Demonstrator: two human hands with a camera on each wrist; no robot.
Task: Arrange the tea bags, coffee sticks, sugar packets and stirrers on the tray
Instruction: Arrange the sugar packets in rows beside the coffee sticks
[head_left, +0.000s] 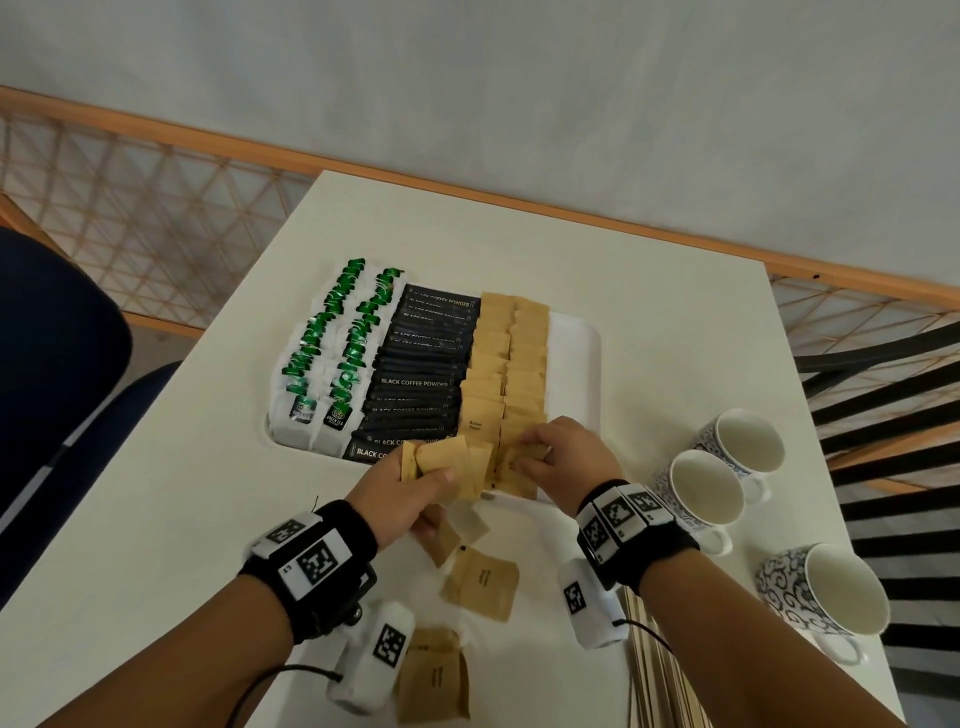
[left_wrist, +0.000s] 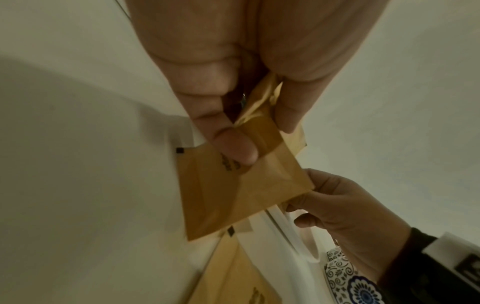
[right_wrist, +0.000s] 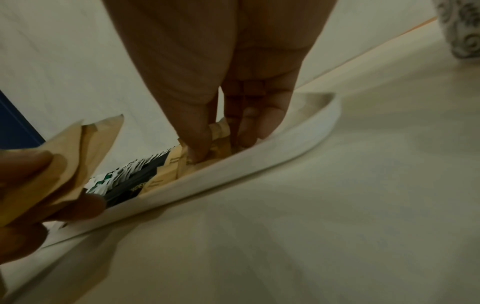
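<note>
Nearest the body, below both wrists, loose brown sugar packets (head_left: 483, 582) are seen lying on the white table (head_left: 156, 519); one pile is partly covered by the left wrist camera housing. Under the right forearm, a bundle of pale wooden stirrers (head_left: 660, 675) is cut off by the lower edge of the head view, so its full length cannot be judged.

A fanned stack of sugar packets (left_wrist: 233, 185) is gripped by the left hand (head_left: 400, 488), thumb on top and fingers curled beneath; how many packets are held cannot be counted. Just right of it, the right hand (head_left: 561, 457) is lowered into the near right part of the tray (head_left: 576, 353), where a packet (right_wrist: 221, 131) is pinched between thumb and fingertips (right_wrist: 197, 150); the packet is largely hidden by the fingers.

Beyond the hands, the tray is filled in rows: two columns of sugar packets directly ahead of the right hand, black coffee sticks (head_left: 421, 384) ahead of the left hand, and green-labelled tea bags (head_left: 332, 364) further left. The tray's near rim is hidden by both hands. The small print on the packets is too blurred to read.

To the right of the right wrist, three patterned cups (head_left: 706, 493) stand on the table.
</note>
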